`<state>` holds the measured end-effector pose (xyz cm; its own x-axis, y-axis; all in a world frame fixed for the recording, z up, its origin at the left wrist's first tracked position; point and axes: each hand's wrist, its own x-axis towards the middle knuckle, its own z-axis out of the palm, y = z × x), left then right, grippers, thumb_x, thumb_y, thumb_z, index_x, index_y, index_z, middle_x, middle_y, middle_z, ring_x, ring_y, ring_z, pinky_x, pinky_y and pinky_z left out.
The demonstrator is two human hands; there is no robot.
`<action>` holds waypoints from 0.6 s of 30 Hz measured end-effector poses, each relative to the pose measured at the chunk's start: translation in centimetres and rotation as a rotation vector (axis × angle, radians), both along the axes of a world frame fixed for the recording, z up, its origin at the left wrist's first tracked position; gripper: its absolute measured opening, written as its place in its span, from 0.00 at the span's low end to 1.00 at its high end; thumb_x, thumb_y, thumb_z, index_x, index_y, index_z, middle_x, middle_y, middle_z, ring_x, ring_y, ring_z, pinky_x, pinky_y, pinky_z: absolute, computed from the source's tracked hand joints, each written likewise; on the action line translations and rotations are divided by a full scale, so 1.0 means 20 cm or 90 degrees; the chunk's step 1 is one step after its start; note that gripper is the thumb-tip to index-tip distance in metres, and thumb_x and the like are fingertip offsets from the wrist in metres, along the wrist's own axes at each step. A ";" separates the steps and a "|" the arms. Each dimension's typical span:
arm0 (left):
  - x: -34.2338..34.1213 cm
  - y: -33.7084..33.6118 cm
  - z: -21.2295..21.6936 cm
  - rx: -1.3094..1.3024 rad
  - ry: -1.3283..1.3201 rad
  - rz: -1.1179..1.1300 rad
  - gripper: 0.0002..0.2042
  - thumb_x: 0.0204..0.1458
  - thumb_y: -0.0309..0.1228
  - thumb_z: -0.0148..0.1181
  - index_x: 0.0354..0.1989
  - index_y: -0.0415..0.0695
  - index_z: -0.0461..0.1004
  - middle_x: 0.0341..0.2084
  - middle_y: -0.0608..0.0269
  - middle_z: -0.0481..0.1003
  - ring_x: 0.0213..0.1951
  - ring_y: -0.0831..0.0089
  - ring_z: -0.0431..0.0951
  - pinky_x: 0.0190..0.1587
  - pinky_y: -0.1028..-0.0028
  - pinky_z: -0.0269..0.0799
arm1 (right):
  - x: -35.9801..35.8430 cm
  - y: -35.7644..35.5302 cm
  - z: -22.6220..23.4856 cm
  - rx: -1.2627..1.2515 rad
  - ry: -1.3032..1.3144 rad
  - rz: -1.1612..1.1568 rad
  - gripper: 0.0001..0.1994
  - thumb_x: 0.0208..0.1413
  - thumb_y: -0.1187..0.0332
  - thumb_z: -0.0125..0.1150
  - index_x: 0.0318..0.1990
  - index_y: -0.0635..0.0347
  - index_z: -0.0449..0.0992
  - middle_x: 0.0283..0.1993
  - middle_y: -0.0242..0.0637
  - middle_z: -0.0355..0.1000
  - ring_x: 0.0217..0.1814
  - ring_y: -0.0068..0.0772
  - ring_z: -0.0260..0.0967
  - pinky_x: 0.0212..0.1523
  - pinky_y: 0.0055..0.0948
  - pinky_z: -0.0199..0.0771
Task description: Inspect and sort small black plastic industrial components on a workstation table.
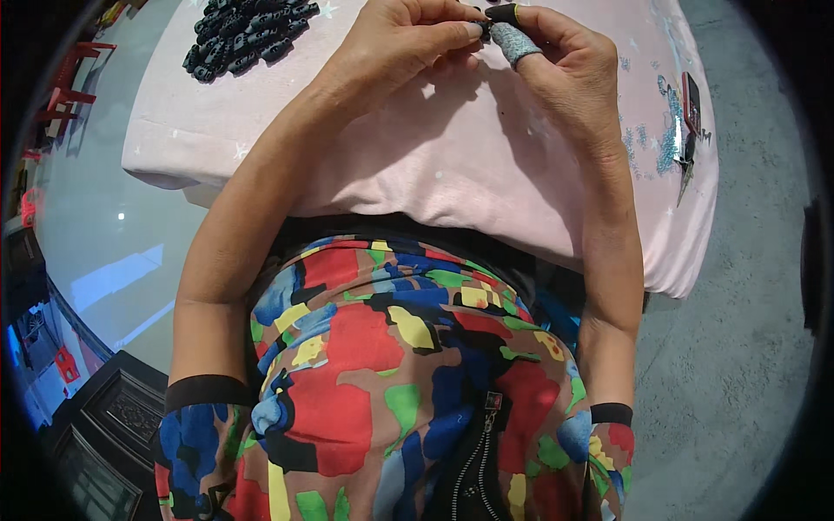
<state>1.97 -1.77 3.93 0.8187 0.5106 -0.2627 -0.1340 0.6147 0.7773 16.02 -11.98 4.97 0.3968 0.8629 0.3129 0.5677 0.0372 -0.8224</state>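
Both of my hands meet over the pink cloth at the top of the view. My left hand (413, 43) is closed in a pinch on a small black piece (486, 33), mostly hidden by the fingers. On my right hand (569, 65), the thumb wears a grey knitted cover (514, 43) and the index finger a black one (504, 13). Its fingertips are closed together at the same black piece; what else they may grip is too small to make out. Left of my left hand lies a heap of small black ridged cylinders (248, 39).
The pink star-patterned cloth (391, 174) covers the table. Towards its right edge are scattered small blue-grey bits (669, 130), a red-edged dark device (691, 102) and a thin pointed metal tool (685, 178). Red chairs (65, 95) stand at far left, beside a dark carved panel (109, 434).
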 end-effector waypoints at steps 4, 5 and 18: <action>0.00 0.02 -0.01 0.035 0.029 -0.021 0.05 0.64 0.24 0.57 0.42 0.36 0.79 0.27 0.65 0.76 0.26 0.79 0.75 0.29 0.78 0.74 | -0.01 0.00 0.00 -0.012 0.043 -0.012 0.05 0.57 0.81 0.61 0.37 0.68 0.83 0.29 0.28 0.78 0.31 0.15 0.70 0.31 0.22 0.71; 0.00 0.02 0.00 0.049 0.037 -0.015 0.05 0.64 0.24 0.57 0.42 0.36 0.79 0.26 0.65 0.76 0.26 0.79 0.75 0.28 0.78 0.74 | -0.01 0.01 0.00 -0.019 0.077 -0.009 0.05 0.57 0.81 0.60 0.37 0.68 0.83 0.29 0.28 0.78 0.30 0.15 0.70 0.31 0.22 0.71; 0.02 0.02 -0.02 0.084 0.039 0.000 0.05 0.65 0.26 0.58 0.41 0.38 0.79 0.28 0.67 0.77 0.27 0.80 0.74 0.30 0.78 0.74 | -0.01 0.01 0.01 0.035 -0.100 -0.033 0.06 0.57 0.79 0.62 0.39 0.68 0.83 0.29 0.35 0.80 0.30 0.19 0.72 0.31 0.25 0.73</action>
<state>2.28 -1.30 3.44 0.8030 0.5444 -0.2426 -0.0844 0.5069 0.8579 15.82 -11.74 5.18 0.3834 0.8223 0.4206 0.6916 0.0463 -0.7208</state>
